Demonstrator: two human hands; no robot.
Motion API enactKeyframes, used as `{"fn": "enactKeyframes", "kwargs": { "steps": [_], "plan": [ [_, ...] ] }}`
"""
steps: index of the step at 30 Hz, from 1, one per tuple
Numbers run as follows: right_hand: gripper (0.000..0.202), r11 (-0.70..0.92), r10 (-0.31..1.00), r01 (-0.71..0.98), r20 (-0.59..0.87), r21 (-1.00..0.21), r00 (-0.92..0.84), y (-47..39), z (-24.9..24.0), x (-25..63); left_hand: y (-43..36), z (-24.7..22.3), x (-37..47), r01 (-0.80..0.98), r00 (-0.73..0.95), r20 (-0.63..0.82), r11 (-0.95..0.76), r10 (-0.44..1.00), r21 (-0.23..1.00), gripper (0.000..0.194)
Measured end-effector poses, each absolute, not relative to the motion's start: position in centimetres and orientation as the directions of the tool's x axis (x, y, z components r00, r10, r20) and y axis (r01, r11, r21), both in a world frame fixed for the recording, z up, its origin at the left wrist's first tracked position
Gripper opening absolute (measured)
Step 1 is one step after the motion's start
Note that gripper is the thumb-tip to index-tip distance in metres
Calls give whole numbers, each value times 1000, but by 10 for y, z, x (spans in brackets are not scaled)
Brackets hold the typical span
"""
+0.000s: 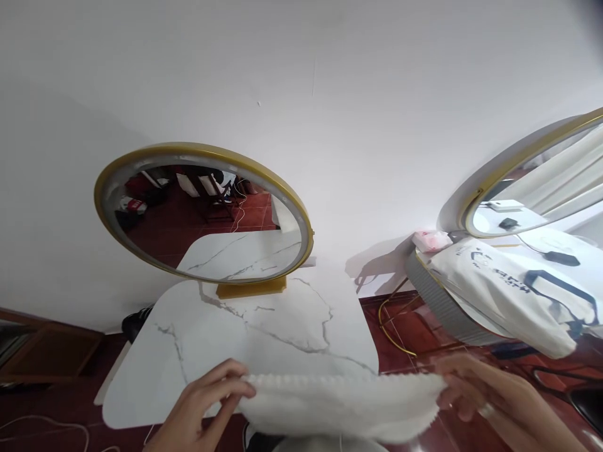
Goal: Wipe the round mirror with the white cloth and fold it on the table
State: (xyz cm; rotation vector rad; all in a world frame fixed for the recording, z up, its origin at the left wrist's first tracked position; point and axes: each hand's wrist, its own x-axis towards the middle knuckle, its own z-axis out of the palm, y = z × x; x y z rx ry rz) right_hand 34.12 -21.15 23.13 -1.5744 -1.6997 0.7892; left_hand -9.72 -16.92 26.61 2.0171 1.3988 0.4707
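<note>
A white cloth (342,405) with a ridged upper edge is stretched between my two hands at the bottom of the view. My left hand (207,402) pinches its left corner between thumb and fingers. At the right corner, my right hand (480,392) grips the cloth, its fingers slightly blurred. The cloth hangs over the front edge of a white marbled table (282,326). Its lower part sags and is partly cut off by the frame.
A gold-framed oval mirror (301,207) stands on the table on a gold base (252,287). To the right, a second table bears a printed white cloth bag (504,289), a pink-white packet (431,240) and a black adapter (562,258) beside another mirror (475,194). A wooden cabinet (51,351) is at left.
</note>
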Motion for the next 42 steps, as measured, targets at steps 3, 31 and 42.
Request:
{"fn": "enactKeyframes", "kwargs": {
  "steps": [3, 31, 42],
  "plan": [
    [26, 29, 990, 528, -49, -849, -133, -158, 220, 335, -134, 259, -82, 759, 360, -57, -257, 931, 599, 30],
    [40, -292, 897, 595, 1, -749, 442, -7, 9, 293, 10, 50, -25, 724, -332, -207, 390, 920, 569, 12],
    [41, -109, 884, 680, 242, -725, 400, 13, 32, 283, 11, 75, -23, 695, -331, 27, 224, 943, 683, 32]
  ]
}}
